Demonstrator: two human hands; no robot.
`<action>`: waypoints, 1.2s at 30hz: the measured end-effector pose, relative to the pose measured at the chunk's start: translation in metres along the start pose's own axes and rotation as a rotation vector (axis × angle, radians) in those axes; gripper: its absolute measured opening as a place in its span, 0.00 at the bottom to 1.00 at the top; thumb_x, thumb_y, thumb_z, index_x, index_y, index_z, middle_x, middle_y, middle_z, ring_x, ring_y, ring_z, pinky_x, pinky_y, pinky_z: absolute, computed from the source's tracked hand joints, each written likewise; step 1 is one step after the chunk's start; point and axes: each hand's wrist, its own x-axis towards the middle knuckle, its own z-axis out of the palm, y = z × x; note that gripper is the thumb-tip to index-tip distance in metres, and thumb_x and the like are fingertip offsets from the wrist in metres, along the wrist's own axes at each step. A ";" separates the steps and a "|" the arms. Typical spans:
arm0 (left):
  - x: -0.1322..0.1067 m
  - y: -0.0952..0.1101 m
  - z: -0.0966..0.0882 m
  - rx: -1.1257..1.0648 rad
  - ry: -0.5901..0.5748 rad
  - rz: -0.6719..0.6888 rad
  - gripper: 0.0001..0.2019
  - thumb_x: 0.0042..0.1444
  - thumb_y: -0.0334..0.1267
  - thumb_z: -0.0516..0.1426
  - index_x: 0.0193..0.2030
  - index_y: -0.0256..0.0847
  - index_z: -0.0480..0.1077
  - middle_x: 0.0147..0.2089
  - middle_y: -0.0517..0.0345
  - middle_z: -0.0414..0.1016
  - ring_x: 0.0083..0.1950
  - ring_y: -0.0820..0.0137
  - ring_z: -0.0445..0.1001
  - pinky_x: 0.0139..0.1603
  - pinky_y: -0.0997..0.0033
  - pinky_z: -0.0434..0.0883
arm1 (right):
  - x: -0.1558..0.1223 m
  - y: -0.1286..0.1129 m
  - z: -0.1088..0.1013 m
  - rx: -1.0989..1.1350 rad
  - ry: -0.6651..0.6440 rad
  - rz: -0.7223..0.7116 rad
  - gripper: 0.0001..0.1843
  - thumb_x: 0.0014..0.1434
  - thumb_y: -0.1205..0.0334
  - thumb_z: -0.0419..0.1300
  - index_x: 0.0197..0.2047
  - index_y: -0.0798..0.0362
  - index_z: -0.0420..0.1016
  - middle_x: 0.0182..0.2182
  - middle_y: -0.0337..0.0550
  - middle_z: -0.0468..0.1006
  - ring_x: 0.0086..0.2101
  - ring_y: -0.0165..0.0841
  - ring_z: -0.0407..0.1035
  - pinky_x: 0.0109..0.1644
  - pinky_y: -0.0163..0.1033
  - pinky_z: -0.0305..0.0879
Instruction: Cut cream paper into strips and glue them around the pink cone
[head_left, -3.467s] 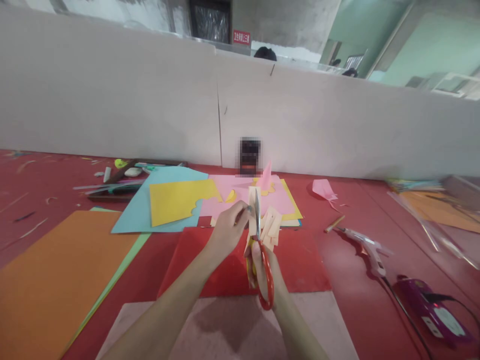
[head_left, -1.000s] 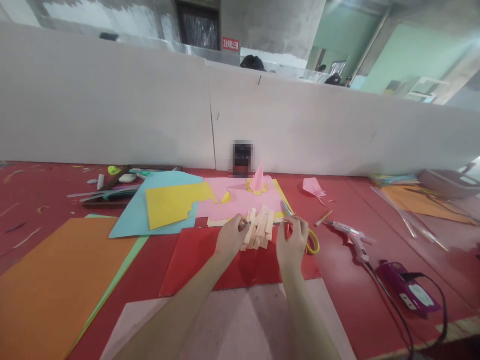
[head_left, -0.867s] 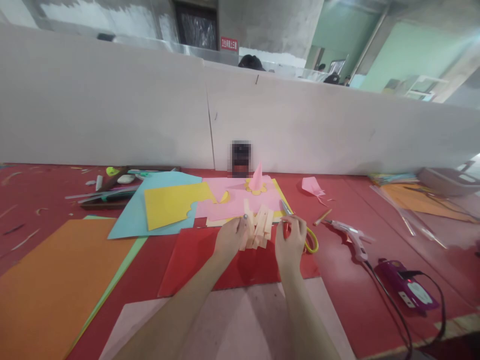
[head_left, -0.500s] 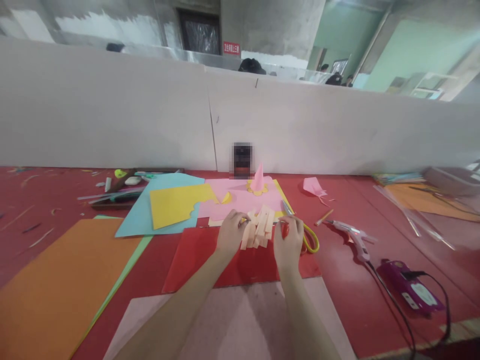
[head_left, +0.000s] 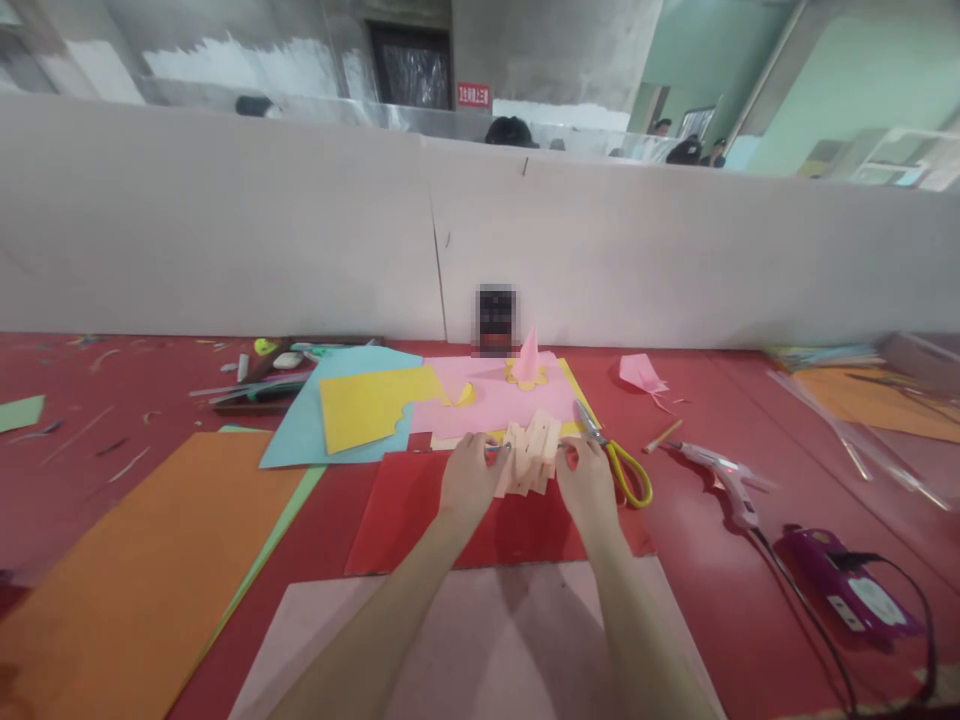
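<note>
Between my hands hangs a bundle of peach-coloured paper strips (head_left: 529, 455), held above a red sheet (head_left: 420, 520). A thin rod (head_left: 495, 447) shows at both sides of the strips; its middle is hidden behind them. On its left end, the fingers of my left hand (head_left: 469, 478) are closed. My right hand (head_left: 589, 480) pinches the right end. Yellow-handled scissors (head_left: 628, 470) lie just right of my right hand. Beyond the strips, a pink paper cone (head_left: 529, 357) stands on a yellow flower-shaped piece (head_left: 526, 380).
A glue gun (head_left: 724, 472) and a purple power box (head_left: 847, 585) with cords lie to the right. Yellow (head_left: 367, 410), blue (head_left: 289, 440) and orange (head_left: 150, 560) sheets spread leftward. A white partition (head_left: 300, 230) stands at the back.
The view has shifted slightly, so things appear further right. The strips have turned a little between my hands, and my right-hand fingers have shifted on the rod. Both hands keep their hold.
</note>
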 end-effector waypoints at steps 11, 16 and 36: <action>-0.025 0.006 0.014 0.311 -0.062 0.079 0.16 0.52 0.44 0.54 0.46 0.40 0.63 0.44 0.50 0.68 0.45 0.59 0.66 0.42 0.62 0.63 | -0.002 0.019 0.017 -0.050 -0.090 -0.005 0.17 0.57 0.56 0.47 0.38 0.56 0.73 0.34 0.50 0.72 0.34 0.38 0.66 0.40 0.42 0.60; -0.027 0.008 0.014 0.333 -0.088 0.109 0.14 0.51 0.40 0.55 0.45 0.42 0.63 0.44 0.53 0.67 0.45 0.62 0.66 0.41 0.64 0.63 | -0.005 0.022 0.019 -0.157 -0.118 -0.057 0.18 0.57 0.56 0.49 0.45 0.53 0.73 0.36 0.50 0.71 0.38 0.39 0.67 0.41 0.41 0.60; -0.014 0.007 0.014 0.181 -0.088 -0.015 0.15 0.54 0.46 0.52 0.45 0.39 0.66 0.45 0.51 0.66 0.46 0.63 0.66 0.44 0.65 0.64 | -0.009 0.013 0.013 0.055 -0.175 0.008 0.07 0.55 0.63 0.51 0.29 0.53 0.69 0.32 0.47 0.72 0.34 0.37 0.67 0.38 0.40 0.62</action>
